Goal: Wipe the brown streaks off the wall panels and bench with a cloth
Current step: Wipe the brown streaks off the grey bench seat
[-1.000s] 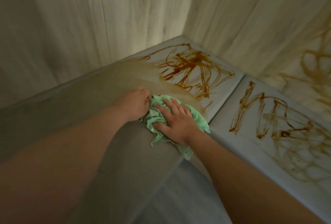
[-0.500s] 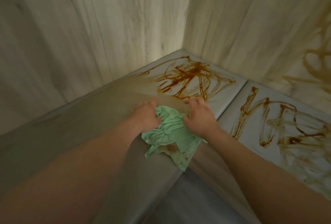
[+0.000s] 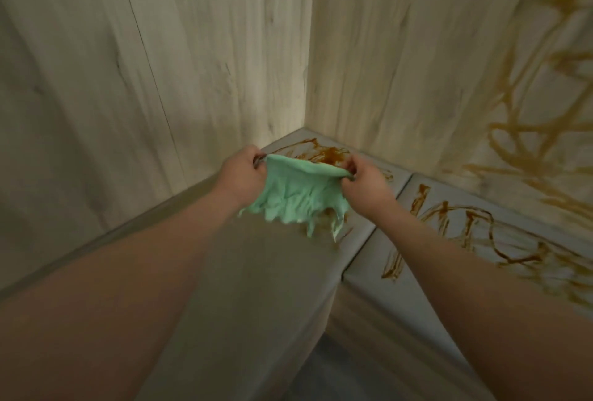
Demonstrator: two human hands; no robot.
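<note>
The pale wood-grain wall panel on the left stands upright with a thin dark seam running down it, and it meets the grey L-shaped counter along its lower edge. A bare forearm reaches in from the lower left, and the left hand is raised over the corner of the counter, its fingers curled round one upper corner of a crumpled mint-green cloth. The cloth is stretched between both hands, its top edge taut and its ragged lower edge hanging loose, with a brownish mark near the bottom right. Whether that lower edge touches the counter cannot be told. Behind the cloth, in the counter's inner corner, lie brown streaks. The right hand pinches the opposite upper corner of the cloth, fingers clenched on the fabric. Right of a seam in the counter, its second section carries more brown scribbled lines. Above it, the wood-grain wall panel on the right shows paler, blurred brown loops. A strip of grey floor shows at the bottom, between the forearms.
</note>
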